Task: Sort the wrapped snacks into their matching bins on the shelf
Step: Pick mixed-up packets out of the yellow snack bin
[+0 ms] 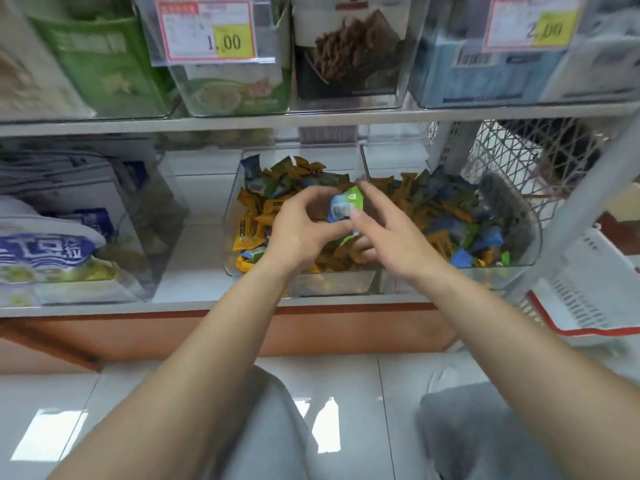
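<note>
Over the middle bin, left hand and right hand fingers pinch a snack; drop it where colours match.

The pink-bordered price tag on the upper left clear bin reads 1.00 on its yellow patch; the small print is blurred. A second price tag, on the upper right bin, reads 2.00. The blue box behind it carries a barcode with unreadable digits. The white bag on the lower shelf bears big blue Chinese characters, too smeared to read. The wrapped snack, pinched between the left hand and the right hand, shows a white barcode panel and a small white triangle mark.
</note>
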`<state>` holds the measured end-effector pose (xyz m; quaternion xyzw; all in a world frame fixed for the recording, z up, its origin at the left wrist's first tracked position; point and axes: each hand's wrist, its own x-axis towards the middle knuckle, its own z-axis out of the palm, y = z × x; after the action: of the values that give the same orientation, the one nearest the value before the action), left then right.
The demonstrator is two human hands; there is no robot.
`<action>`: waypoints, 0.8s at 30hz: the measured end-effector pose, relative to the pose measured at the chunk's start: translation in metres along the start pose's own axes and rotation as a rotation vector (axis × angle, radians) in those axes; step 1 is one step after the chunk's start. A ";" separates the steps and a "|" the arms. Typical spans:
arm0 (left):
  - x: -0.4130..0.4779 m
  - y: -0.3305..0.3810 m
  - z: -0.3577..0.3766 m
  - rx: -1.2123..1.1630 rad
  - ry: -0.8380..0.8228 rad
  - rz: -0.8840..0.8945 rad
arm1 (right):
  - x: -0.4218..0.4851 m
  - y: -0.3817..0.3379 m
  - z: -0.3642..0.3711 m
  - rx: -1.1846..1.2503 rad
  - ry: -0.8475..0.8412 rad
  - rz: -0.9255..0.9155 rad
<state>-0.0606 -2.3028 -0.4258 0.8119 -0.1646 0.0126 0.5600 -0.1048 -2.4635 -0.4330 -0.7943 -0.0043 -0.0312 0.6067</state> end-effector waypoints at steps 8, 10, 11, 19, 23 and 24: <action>0.003 0.020 -0.003 -0.008 -0.067 -0.061 | 0.036 -0.005 -0.025 0.093 0.060 0.056; 0.005 0.014 -0.022 0.123 0.005 -0.079 | 0.042 -0.006 -0.043 -0.073 0.078 -0.066; 0.004 0.009 -0.034 0.263 0.087 -0.074 | 0.045 -0.005 -0.052 -0.214 0.110 -0.134; -0.019 -0.033 -0.076 0.724 -0.041 -0.141 | 0.054 0.035 -0.074 -0.775 0.035 0.028; -0.014 -0.039 -0.073 0.880 -0.142 -0.158 | 0.055 0.024 -0.060 -1.128 0.149 -0.001; -0.013 -0.041 -0.072 0.884 -0.143 -0.163 | 0.055 0.016 -0.050 -1.120 0.192 -0.052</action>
<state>-0.0496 -2.2202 -0.4391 0.9822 -0.1174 -0.0183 0.1457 -0.0517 -2.5178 -0.4323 -0.9880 0.0487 -0.1155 0.0897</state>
